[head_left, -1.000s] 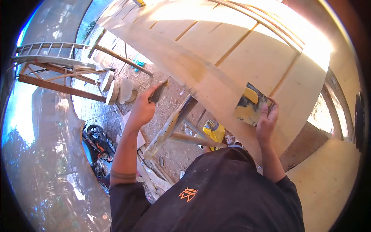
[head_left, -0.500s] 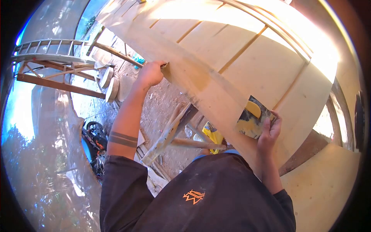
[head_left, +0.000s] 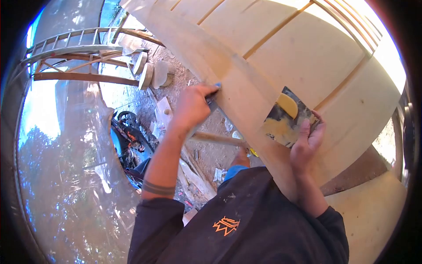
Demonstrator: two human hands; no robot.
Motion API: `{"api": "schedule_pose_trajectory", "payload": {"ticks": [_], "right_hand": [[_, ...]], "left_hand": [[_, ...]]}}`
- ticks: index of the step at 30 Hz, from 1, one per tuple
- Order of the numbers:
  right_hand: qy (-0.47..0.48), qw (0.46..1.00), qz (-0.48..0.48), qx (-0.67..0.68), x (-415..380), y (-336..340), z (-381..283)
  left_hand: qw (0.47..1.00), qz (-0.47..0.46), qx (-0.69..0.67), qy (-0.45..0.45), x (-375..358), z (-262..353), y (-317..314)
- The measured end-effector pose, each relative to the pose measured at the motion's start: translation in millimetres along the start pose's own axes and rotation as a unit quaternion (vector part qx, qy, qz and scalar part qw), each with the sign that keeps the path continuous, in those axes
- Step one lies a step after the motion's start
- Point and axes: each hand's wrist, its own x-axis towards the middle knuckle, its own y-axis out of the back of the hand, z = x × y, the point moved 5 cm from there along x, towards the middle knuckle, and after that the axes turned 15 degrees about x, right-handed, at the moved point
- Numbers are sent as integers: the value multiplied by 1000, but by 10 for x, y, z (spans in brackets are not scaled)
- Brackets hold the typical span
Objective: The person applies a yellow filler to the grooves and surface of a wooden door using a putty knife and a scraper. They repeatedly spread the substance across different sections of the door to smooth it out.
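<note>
Head view: the left hand point(head_left: 191, 108) is closed around a small scraper point(head_left: 212, 97), of which only a dark blade and a blue tip show past the fingers. The blade touches the lower edge of the big curved wooden hull point(head_left: 281, 48), which fills the frame from about eleven o'clock round to four o'clock. The scraper's long axis runs roughly from seven o'clock to one o'clock, its working end pointing up into the wood at one o'clock from the knuckles.

The right hand point(head_left: 307, 141) is clamped on a flat board point(head_left: 285, 116) smeared with yellow filler point(head_left: 288, 104); the thumb lies across the board's lower right corner and the board rests against the hull. From the left hand the board lies at about three o'clock, near but apart, with a band of bare hull between them. The left hand is the nearer one to the stretch of edge where the blade touches.

Below, toward six o'clock, is the person's dark shirt point(head_left: 246, 224). At nine to eleven o'clock stand a wooden frame point(head_left: 74, 61) and, lower, a motorbike point(head_left: 129, 136) on the dirt ground point(head_left: 176, 83).
</note>
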Motion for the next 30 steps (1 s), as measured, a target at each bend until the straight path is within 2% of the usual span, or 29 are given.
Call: {"api": "schedule_pose_trajectory", "payload": {"ticks": [4,7,10,12,15,18,19,22,26,30], "right_hand": [[16,999,35,-7,99,307,-272],[28,999,29,-15,151,600,-328],[25,999,-1,-25,111,748,-291],[18,1000,-15,-15,62,767,-287],[33,999,-22,3,94,771,-273],[42,999,-11,-2,99,801,-299],[41,999,-11,-8,72,809,-307],[39,999,-5,-22,68,837,-305],[34,999,4,-34,62,835,-293],[35,999,3,-26,60,846,-271]], "left_hand": [[999,22,17,-36,-493,564,-113],[995,-49,-37,-80,-742,752,-117],[998,-59,-33,2,-399,320,60],[997,52,31,50,51,-121,397],[991,90,64,76,808,-946,508],[988,127,58,74,1006,-1110,471],[985,146,14,95,903,-970,464],[947,315,33,44,635,-851,243],[924,369,44,85,519,-1087,-71],[897,439,16,45,673,-1257,-210]]}}
